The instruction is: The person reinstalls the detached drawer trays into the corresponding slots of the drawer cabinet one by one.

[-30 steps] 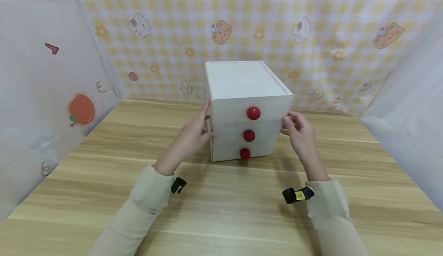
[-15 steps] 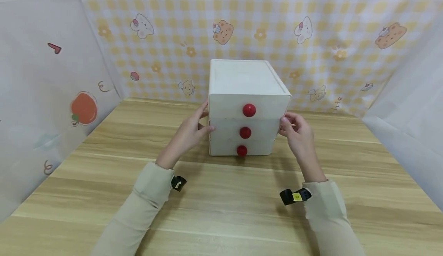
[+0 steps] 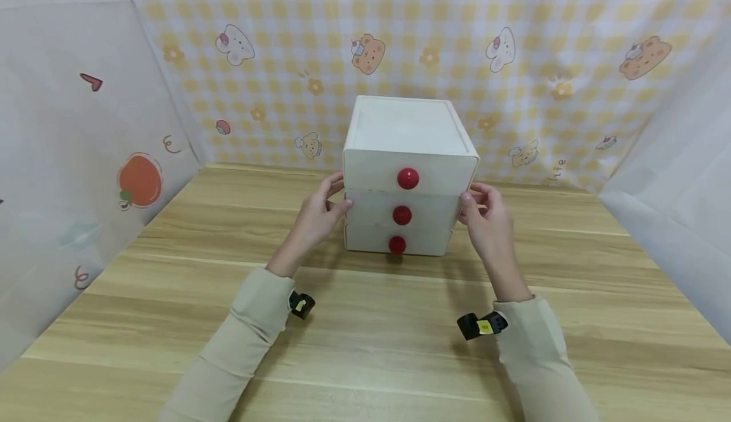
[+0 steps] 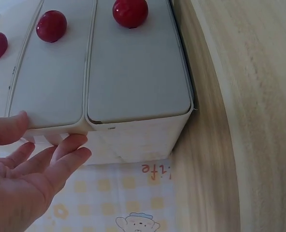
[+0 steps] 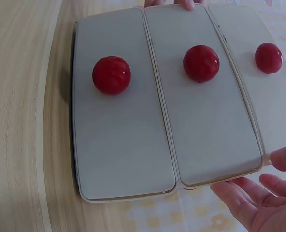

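A small white drawer unit [image 3: 411, 127] stands upright on the table with three stacked drawers, all pushed in. Each drawer front has a round red knob: top [image 3: 408, 178], middle [image 3: 402, 215] and bottom [image 3: 397, 245]. My left hand [image 3: 317, 217] is at the unit's left side, its thumb on the front edge near the middle drawer and its fingers along the side wall. On the opposite side my right hand [image 3: 490, 222] mirrors it, thumb at the front edge and fingers loosely bent by the wall. In both wrist views the fingers are relaxed rather than wrapped around the unit.
The unit stands on a wood-grain table [image 3: 365, 352]. Behind it hangs a yellow checked cloth [image 3: 428, 22] with cartoon animals. White cloth [image 3: 57, 136] encloses the left side, with similar cloth [image 3: 679, 168] on the right.
The drawer unit has turned clockwise as seen from above, its back swinging right and its front left corner moving away. Both hands stayed at its sides and moved with it.
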The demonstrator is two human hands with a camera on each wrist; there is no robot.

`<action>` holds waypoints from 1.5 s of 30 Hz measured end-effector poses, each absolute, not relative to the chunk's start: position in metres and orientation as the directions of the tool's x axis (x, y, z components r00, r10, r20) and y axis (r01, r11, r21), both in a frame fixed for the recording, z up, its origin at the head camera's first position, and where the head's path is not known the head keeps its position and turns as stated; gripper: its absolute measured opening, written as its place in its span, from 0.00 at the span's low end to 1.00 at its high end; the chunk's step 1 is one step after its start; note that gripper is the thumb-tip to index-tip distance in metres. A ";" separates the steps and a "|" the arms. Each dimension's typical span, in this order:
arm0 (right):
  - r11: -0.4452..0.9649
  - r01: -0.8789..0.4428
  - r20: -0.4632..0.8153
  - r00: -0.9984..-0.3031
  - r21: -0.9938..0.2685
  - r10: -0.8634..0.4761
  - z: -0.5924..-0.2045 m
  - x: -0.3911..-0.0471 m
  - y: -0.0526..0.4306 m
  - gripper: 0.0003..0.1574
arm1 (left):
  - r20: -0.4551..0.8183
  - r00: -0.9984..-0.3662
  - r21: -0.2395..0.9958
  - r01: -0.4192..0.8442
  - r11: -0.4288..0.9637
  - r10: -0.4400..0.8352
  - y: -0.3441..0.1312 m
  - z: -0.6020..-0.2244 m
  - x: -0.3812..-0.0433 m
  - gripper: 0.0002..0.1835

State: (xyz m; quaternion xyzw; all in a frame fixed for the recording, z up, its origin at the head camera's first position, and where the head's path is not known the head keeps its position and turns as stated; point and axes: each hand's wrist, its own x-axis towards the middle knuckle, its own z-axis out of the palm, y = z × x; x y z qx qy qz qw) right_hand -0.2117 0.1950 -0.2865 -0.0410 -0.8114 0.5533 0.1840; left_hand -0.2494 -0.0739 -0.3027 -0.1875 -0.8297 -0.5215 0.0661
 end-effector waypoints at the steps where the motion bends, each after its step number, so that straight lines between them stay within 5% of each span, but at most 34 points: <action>1: 0.385 -0.137 0.254 -0.928 -0.912 0.272 -0.286 -0.211 0.195 0.25 | 0.299 -0.923 0.846 0.373 0.381 0.241 -0.074 -0.303 -0.250 0.28; 29: 0.445 -0.131 0.280 -0.916 -0.886 0.288 -0.291 -0.215 0.200 0.27 | 0.261 -0.884 0.927 0.341 0.154 0.387 -0.064 -0.313 -0.254 0.33; 37: 0.438 -0.147 0.270 -0.934 -0.887 0.234 -0.291 -0.216 0.199 0.30 | 0.298 -0.858 0.898 0.400 0.182 0.418 -0.064 -0.315 -0.256 0.30; 45: 0.506 -0.173 0.269 -0.955 -0.845 0.123 -0.285 -0.205 0.198 0.39 | 0.326 -0.857 0.805 0.473 0.358 0.399 -0.055 -0.307 -0.243 0.32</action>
